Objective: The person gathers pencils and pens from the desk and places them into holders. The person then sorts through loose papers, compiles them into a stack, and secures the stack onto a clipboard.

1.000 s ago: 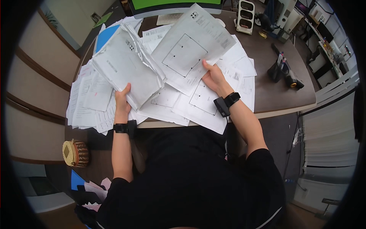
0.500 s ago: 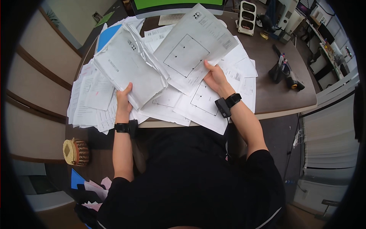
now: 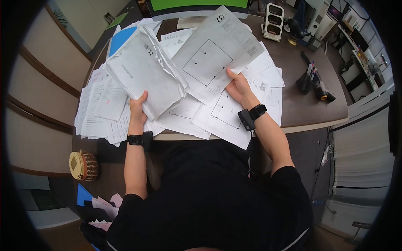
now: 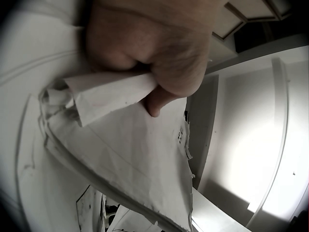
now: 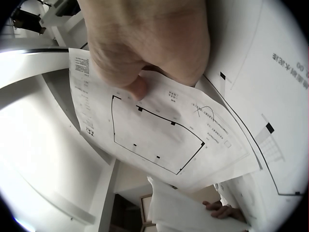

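The left hand [image 3: 137, 109] grips the near edge of a thick, worn stack of white sheets [image 3: 144, 73], thumb on top; the stack tilts above the desk papers. In the left wrist view a curled corner of the stack [image 4: 111, 94] lies by the thumb. The right hand [image 3: 239, 87] pinches the lower right edge of a printed sheet [image 3: 215, 46] with a rectangular outline drawing, thumb on its face. That sheet [image 5: 154, 130] also shows in the right wrist view; the fingers behind it are hidden. Other outline drawings [image 3: 226, 111] lie beneath both hands.
Loose papers [image 3: 92, 108] spread over the left of the desk [image 3: 310, 106]. A monitor [image 3: 199, 5] and keyboard [image 3: 190, 21] stand behind. To the right are a pen cup [image 3: 305, 83] and a white holder [image 3: 273, 23]. A woven basket [image 3: 83, 165] sits lower left.
Both hands keep their holds. The desk, papers and hands together appear shifted slightly right and down in the head view; little else differs.
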`<state>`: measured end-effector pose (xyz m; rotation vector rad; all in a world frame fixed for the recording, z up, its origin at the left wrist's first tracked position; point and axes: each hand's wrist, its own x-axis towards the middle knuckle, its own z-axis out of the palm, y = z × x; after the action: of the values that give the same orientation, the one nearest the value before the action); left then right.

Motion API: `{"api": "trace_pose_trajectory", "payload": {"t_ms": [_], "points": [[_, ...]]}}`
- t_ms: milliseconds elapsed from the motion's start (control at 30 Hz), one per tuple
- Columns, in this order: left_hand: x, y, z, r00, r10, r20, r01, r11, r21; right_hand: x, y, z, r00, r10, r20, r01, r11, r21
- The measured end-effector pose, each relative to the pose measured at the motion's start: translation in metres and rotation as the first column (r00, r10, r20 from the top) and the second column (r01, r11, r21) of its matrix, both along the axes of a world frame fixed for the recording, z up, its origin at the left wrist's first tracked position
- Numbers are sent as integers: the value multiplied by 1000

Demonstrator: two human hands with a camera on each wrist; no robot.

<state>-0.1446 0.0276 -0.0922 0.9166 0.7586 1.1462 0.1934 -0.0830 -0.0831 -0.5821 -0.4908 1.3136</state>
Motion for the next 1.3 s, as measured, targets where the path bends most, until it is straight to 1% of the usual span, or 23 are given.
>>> {"api": "trace_pose_trajectory", "payload": {"t_ms": [133,200,333,433,500,667,767,867,967,1067,1167,1233,1300], "points": [[-1,0,-1,1000,2,-7,-2,1000,-5,1,1,0,1000,17,-6,-17,999,37],[0,0,-1,1000,3,-3,-3,1000,0,-1,0,0,1000,-5,-11,5,1000,3],[-1,0,-1,1000,8,-12,-8,1000,1,1,1,2,1000,21,-8,-21,1000,20],[-2,-1,-2,1000,-2,-16,2,1000,-15,-2,-1,0,1000,-4,-16,4,1000,-2],[-2,-1,-3,1000,3,-19,-3,1000,-13,0,0,-1,1000,17,-20,-17,1000,18],[-1,-3,0,1000,-4,-13,4,1000,-22,0,-1,-1,1000,9,-23,-9,1000,14],[0,-1,2,1000,17,-26,-17,1000,3,-1,1,3,1000,10,-19,-10,1000,11],[-2,-2,-1,1000,-2,-19,2,1000,-22,-1,-1,-1,1000,12,-11,-12,1000,8],[0,-1,3,1000,12,-28,-12,1000,3,0,1,1,1000,21,5,-21,1000,13],[-1,-3,-1,1000,-6,-14,6,1000,-9,0,-1,-3,1000,17,0,-17,1000,10],[1,-2,4,999,25,-28,-25,1000,2,0,1,1,1000,14,8,-14,1000,21],[-2,0,-2,1000,-5,-18,5,1000,-4,-2,-1,-2,1000,-1,5,1,1000,3],[-2,-2,-1,1000,-3,-23,3,1000,-10,1,1,-3,1000,26,9,-26,999,28]]}}
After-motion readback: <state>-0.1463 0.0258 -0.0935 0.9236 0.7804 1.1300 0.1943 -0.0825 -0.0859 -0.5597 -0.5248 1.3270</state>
